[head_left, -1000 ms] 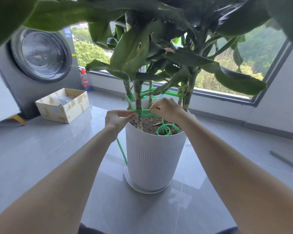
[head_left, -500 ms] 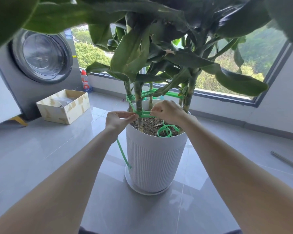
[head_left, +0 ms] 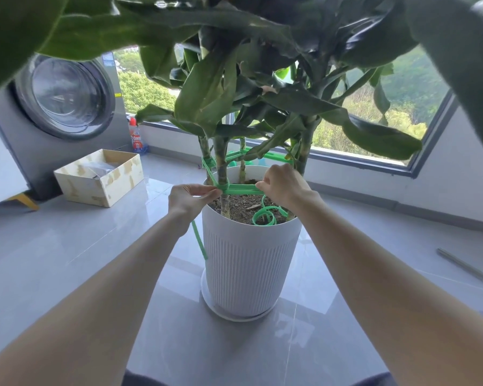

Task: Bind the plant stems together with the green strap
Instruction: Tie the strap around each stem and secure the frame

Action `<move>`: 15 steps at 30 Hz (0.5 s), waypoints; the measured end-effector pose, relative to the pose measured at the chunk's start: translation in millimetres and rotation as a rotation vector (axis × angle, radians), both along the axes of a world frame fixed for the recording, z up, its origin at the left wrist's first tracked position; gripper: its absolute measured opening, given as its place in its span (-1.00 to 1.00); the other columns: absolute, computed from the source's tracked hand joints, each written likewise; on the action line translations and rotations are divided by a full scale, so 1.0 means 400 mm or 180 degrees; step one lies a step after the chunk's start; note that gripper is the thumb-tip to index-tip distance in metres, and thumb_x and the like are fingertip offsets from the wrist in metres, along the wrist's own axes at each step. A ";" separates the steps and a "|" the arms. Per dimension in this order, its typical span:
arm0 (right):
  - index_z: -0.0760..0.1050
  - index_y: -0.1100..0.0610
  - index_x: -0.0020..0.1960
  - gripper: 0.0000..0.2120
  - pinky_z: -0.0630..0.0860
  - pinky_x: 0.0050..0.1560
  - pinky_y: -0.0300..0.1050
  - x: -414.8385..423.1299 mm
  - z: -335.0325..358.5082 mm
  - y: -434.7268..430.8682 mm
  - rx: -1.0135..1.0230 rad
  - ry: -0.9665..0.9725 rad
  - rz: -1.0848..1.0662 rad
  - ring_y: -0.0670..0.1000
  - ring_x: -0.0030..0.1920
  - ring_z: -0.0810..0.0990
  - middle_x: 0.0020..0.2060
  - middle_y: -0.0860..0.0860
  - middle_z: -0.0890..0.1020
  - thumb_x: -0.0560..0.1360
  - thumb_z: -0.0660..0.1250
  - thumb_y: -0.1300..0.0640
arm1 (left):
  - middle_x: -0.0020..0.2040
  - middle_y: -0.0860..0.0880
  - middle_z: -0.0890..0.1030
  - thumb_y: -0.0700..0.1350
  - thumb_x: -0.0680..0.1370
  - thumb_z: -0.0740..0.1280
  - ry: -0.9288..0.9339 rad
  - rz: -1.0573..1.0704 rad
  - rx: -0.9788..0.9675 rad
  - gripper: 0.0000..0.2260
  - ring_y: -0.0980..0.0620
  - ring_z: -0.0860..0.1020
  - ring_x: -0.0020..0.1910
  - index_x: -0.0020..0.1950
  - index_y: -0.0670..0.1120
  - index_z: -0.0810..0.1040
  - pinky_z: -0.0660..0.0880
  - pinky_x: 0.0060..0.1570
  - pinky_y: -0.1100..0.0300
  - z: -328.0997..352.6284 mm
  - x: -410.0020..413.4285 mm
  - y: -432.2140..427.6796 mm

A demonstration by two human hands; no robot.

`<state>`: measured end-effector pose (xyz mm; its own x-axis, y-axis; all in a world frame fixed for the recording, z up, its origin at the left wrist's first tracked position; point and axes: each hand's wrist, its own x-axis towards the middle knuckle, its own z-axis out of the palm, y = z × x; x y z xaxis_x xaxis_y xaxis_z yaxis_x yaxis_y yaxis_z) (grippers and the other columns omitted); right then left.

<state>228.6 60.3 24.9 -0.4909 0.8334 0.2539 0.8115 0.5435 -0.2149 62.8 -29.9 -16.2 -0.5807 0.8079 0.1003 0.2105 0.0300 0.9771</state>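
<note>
A tall leafy plant with several thin stems (head_left: 221, 168) grows in a white ribbed pot (head_left: 248, 263) on the floor. A green strap (head_left: 241, 188) runs between the stems, wraps the near left stem and stretches level to the right. My left hand (head_left: 188, 199) pinches the strap just left of that stem. My right hand (head_left: 285, 185) pinches the strap at its right end, above the soil. A curled length of strap (head_left: 265, 217) lies on the soil, and a loose tail (head_left: 199, 240) hangs down the pot's left side.
A washing machine (head_left: 62, 107) stands at the back left, with an open cardboard box (head_left: 99, 176) and a red-capped bottle (head_left: 135, 137) near it. A long window (head_left: 374, 129) runs behind the plant. A metal rod (head_left: 466, 268) lies on the floor at right. Large leaves overhang the top.
My right hand has moved a little to the right, pulling the strap taut between the hands. The left hand keeps its pinch by the stem.
</note>
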 end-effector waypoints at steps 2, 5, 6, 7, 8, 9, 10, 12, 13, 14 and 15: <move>0.53 0.27 -0.12 -0.76 0.59 -0.08 0.02 0.005 0.004 -0.007 0.0070 -0.0105 -0.0025 0.14 -0.23 0.56 -0.31 0.12 0.53 0.57 0.28 0.09 | -0.11 -0.01 0.63 -0.12 0.38 0.52 0.0015 0.0007 0.0023 -0.77 0.10 0.52 -0.03 0.01 -0.05 0.65 0.37 0.13 0.23 -0.001 0.001 0.000; 0.53 0.28 -0.06 -0.80 0.59 -0.07 0.02 0.009 0.006 -0.016 0.0238 -0.0225 -0.0062 0.13 -0.21 0.55 -0.25 0.15 0.53 0.58 0.26 0.14 | -0.11 -0.01 0.64 -0.12 0.38 0.52 0.0018 0.0024 0.0012 -0.77 0.10 0.52 -0.02 0.02 -0.05 0.66 0.37 0.13 0.23 0.000 0.002 0.001; 0.51 0.27 -0.08 -0.82 0.59 -0.08 0.02 0.009 0.006 -0.019 0.0286 -0.0282 -0.0069 0.12 -0.22 0.53 -0.26 0.13 0.50 0.59 0.24 0.17 | -0.11 -0.01 0.63 -0.12 0.38 0.52 0.0008 0.0030 -0.0001 -0.77 0.10 0.52 -0.02 0.02 -0.06 0.66 0.36 0.12 0.23 -0.001 0.002 0.002; 0.48 0.26 -0.13 -0.83 0.58 -0.10 0.00 0.010 0.006 -0.019 0.0314 -0.0333 -0.0088 0.10 -0.24 0.50 -0.29 0.11 0.47 0.59 0.22 0.22 | -0.12 0.00 0.63 -0.13 0.38 0.52 -0.0001 0.0029 -0.0009 -0.77 0.10 0.53 -0.02 0.02 -0.08 0.66 0.36 0.11 0.24 0.000 0.002 0.003; 0.42 0.24 -0.23 -0.79 0.56 -0.16 -0.03 0.011 0.005 -0.019 0.0334 -0.0360 -0.0112 0.08 -0.28 0.46 -0.33 0.08 0.43 0.58 0.20 0.27 | -0.12 -0.01 0.63 -0.13 0.38 0.52 -0.0005 0.0027 -0.0012 -0.77 0.10 0.53 -0.02 0.02 -0.09 0.67 0.35 0.11 0.25 -0.001 0.002 0.003; 0.33 0.20 -0.32 -0.72 0.51 -0.23 -0.06 0.014 0.002 -0.018 0.0316 -0.0366 -0.0128 0.04 -0.35 0.41 -0.38 0.05 0.37 0.57 0.18 0.32 | -0.13 -0.01 0.63 -0.13 0.38 0.52 -0.0005 0.0028 -0.0013 -0.77 0.10 0.54 -0.02 0.01 -0.10 0.67 0.36 0.10 0.26 -0.001 0.002 0.002; 0.27 0.16 -0.37 -0.67 0.47 -0.28 -0.08 0.019 -0.002 -0.013 0.0284 -0.0334 -0.0108 0.01 -0.41 0.36 -0.42 0.03 0.34 0.55 0.17 0.36 | -0.13 -0.01 0.63 -0.14 0.38 0.52 -0.0002 0.0039 -0.0018 -0.77 0.10 0.54 -0.02 0.02 -0.10 0.67 0.36 0.11 0.26 0.000 0.003 0.001; 0.47 0.18 -0.30 -0.72 0.55 -0.22 -0.06 0.034 -0.008 -0.013 0.0245 -0.0168 -0.0044 0.02 -0.37 0.49 -0.37 0.07 0.51 0.53 0.17 0.39 | -0.12 -0.01 0.63 -0.14 0.39 0.52 -0.0003 0.0067 -0.0029 -0.77 0.10 0.53 -0.02 0.02 -0.11 0.67 0.35 0.11 0.26 0.001 0.006 0.000; 0.60 0.21 -0.14 -0.75 0.60 -0.11 -0.01 0.044 -0.011 -0.017 0.0247 0.0005 0.0025 0.09 -0.24 0.60 -0.24 0.13 0.63 0.52 0.17 0.39 | -0.12 -0.01 0.63 -0.14 0.39 0.51 0.0000 0.0073 -0.0029 -0.77 0.11 0.53 -0.02 0.03 -0.12 0.67 0.35 0.11 0.26 0.002 0.008 -0.001; 0.63 0.24 -0.01 -0.72 0.61 -0.04 0.05 0.055 -0.014 -0.021 0.0273 0.0209 0.0069 0.14 -0.13 0.64 -0.12 0.17 0.68 0.50 0.16 0.40 | -0.11 -0.01 0.63 -0.14 0.39 0.51 0.0007 0.0078 -0.0026 -0.77 0.11 0.52 -0.02 0.04 -0.11 0.66 0.34 0.10 0.27 0.003 0.011 -0.002; 0.63 0.29 0.02 -0.72 0.61 -0.05 0.06 0.067 -0.016 -0.026 0.0305 0.0433 0.0104 0.16 -0.12 0.65 -0.09 0.20 0.68 0.49 0.16 0.40 | -0.10 -0.02 0.63 -0.14 0.40 0.51 0.0022 0.0091 -0.0016 -0.77 0.11 0.52 -0.01 0.04 -0.11 0.66 0.34 0.10 0.27 0.003 0.013 -0.003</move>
